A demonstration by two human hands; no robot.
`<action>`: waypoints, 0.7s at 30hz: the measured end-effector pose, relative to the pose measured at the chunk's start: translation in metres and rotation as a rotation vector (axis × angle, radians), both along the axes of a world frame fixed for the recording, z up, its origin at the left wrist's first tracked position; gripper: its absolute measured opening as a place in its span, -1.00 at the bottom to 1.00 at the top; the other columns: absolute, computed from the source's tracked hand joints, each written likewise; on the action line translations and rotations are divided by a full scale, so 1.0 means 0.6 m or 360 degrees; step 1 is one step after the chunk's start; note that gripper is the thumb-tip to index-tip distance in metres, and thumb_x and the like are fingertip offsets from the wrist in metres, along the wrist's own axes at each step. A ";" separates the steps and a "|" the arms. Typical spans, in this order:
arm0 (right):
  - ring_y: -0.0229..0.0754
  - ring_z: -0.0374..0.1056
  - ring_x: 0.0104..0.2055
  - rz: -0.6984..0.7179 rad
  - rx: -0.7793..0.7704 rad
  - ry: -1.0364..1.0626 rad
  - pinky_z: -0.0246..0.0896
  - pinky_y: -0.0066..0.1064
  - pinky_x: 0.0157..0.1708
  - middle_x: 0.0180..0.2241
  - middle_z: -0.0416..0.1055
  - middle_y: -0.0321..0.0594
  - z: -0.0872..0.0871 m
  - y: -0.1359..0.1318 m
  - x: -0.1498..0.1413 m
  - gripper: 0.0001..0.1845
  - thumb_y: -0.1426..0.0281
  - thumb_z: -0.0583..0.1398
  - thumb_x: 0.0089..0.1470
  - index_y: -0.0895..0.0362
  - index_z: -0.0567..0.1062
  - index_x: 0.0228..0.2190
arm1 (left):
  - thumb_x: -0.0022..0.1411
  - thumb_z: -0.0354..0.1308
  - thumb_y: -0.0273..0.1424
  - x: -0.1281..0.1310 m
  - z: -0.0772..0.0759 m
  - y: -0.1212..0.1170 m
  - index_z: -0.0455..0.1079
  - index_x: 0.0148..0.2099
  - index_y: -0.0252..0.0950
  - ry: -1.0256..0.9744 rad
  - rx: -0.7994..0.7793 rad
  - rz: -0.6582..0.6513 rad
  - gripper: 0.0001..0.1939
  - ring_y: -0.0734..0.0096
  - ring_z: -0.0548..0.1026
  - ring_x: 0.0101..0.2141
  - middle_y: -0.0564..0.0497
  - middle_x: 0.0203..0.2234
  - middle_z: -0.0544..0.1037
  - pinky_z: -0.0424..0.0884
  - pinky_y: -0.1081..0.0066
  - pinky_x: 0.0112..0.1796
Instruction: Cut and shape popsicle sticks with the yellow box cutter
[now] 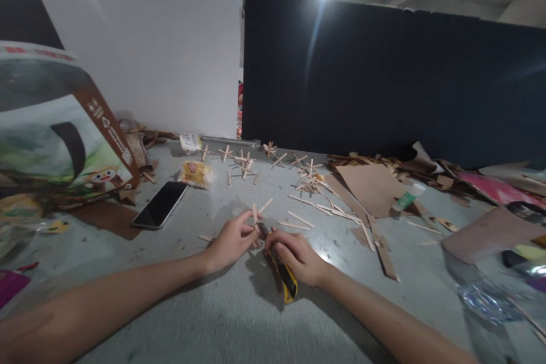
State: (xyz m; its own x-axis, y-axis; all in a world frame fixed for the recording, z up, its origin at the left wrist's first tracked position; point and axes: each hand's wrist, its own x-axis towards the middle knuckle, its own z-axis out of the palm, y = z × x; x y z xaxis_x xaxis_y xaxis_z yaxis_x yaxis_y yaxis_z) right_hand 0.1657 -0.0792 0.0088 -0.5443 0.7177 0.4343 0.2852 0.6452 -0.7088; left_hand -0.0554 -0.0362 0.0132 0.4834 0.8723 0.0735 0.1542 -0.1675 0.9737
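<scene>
Yellow and black, the utility knife (290,285) lay at lower centre, grasped in the curled fingers of the right hand (301,256). Its blade end pointed toward the left hand (230,242), whose fingers pinched a wooden stick (255,214) just below the frame's centre (contact between blade and stick could not be told). Crossed sticks (279,160) occupied mid-frame; a phone (161,205) lay left of centre.

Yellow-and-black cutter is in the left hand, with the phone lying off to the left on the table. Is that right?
Not quite: the head view shows the cutter in the right hand; the left hand holds a wooden stick. The phone does lie off to the left on the table.
</scene>
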 end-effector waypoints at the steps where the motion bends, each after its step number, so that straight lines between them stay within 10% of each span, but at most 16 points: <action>1: -0.23 0.30 -0.48 -0.0019 -0.0007 -0.0008 0.19 -0.44 -0.42 -0.46 0.43 -0.28 0.001 -0.001 -0.001 -0.50 0.05 -0.08 0.52 0.10 0.48 -0.17 | 0.31 0.26 -0.07 0.000 0.001 0.000 0.34 0.06 -0.25 0.0008 0.0010 0.0009 -0.55 0.24 0.62 -0.43 0.02 -0.50 0.64 0.42 0.37 -0.34; 12: -0.30 0.14 -0.56 -0.0209 -0.0251 -0.0168 -0.02 -0.49 -0.51 -0.56 0.28 -0.43 0.039 -0.019 -0.023 -0.93 0.38 0.16 0.29 0.06 0.45 -0.27 | 0.38 0.17 -0.21 -0.004 0.003 -0.008 0.39 0.12 -0.27 0.0153 0.0137 0.0083 -0.64 0.22 0.66 -0.41 -0.02 -0.46 0.69 0.49 0.35 -0.32; 21: -0.19 0.21 -0.56 -0.0542 -0.0119 -0.0606 -0.14 -0.42 -0.49 -0.52 0.39 -0.37 0.088 -0.019 -0.018 -0.56 0.47 0.07 0.34 0.12 0.33 0.22 | 0.37 0.16 -0.36 0.002 0.015 -0.003 0.44 0.08 -0.25 0.0240 0.0366 0.0184 -0.73 0.24 0.66 -0.38 -0.07 -0.34 0.72 0.49 0.35 -0.29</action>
State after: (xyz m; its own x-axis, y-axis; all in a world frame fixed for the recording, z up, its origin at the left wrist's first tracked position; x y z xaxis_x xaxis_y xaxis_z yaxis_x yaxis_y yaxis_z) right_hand 0.1551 -0.0904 0.0615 -0.3839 0.9033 0.1914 0.7171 0.4222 -0.5545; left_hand -0.0543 -0.0381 0.0225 0.4022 0.8911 0.2102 0.3252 -0.3537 0.8770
